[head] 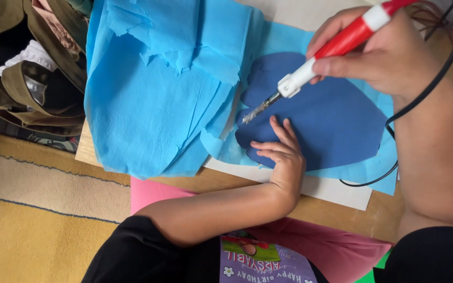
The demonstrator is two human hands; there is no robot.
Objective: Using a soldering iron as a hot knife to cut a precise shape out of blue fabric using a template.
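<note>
Dark blue fabric, cut to a rounded shape, lies on a sheet of light blue tissue-like material on the table, right of the middle of the view. My left hand lies on the fabric's near left edge, palm down, fingers spread a little and pressed flat, closed on nothing, holding the piece down. My right hand is at the far right, its grip closed around the red and white handle of a heated cutting tool. The tool slants down toward the left, and its metal tip meets the fabric at its left edge, just beyond my left fingertips. A black cord runs from the tool's far end, loops around my right wrist and trails over the fabric's right side. To the left, a loose pile of crumpled light blue sheets with torn edges hangs over the table's left end. Under the light blue sheet is a white sheet whose near edge shows on the wood. Nearer to me, a pink sheet juts out below the table, and a printed purple bag lies in my lap. Far left stands an olive and black bag, and a yellow patterned rug covers the floor.
</note>
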